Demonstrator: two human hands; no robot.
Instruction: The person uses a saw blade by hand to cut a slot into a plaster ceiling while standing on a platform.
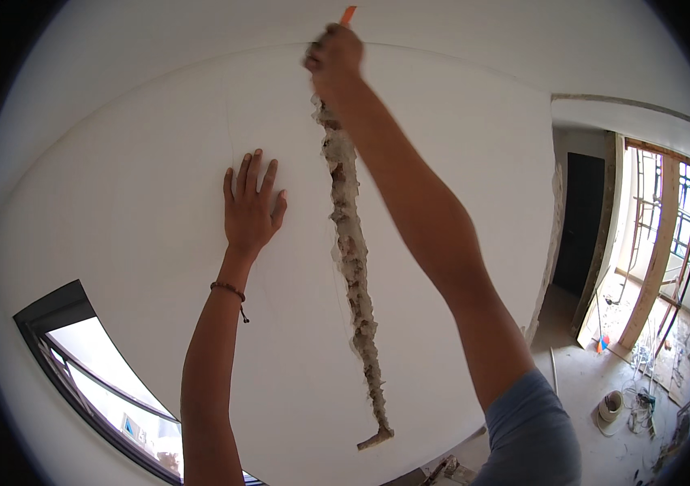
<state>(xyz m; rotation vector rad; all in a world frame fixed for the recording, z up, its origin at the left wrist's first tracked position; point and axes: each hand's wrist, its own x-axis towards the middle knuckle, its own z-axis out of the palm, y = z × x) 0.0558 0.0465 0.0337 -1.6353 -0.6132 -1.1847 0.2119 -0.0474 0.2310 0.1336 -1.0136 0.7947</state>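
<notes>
A rough vertical groove (350, 251) is cut into the white wall (442, 340), baring grey and brownish material with ragged edges. At its foot it turns briefly to the left. My left hand (252, 202) lies flat on the wall left of the groove, fingers spread, holding nothing. My right hand (337, 55) is raised to the groove's upper end, close to the ceiling, and closed around an orange-handled tool (349, 14). The orange end sticks out above the fist. Motion blur and the hand hide the tool's working end, so its kind does not show.
A dark-framed window (53, 312) is at the lower left. To the right, a dark door (581, 219) stands beside wooden posts (651, 251) and a barred window (689, 202). A whitish bucket (609, 409) and tangled cables (643, 405) sit on the littered floor.
</notes>
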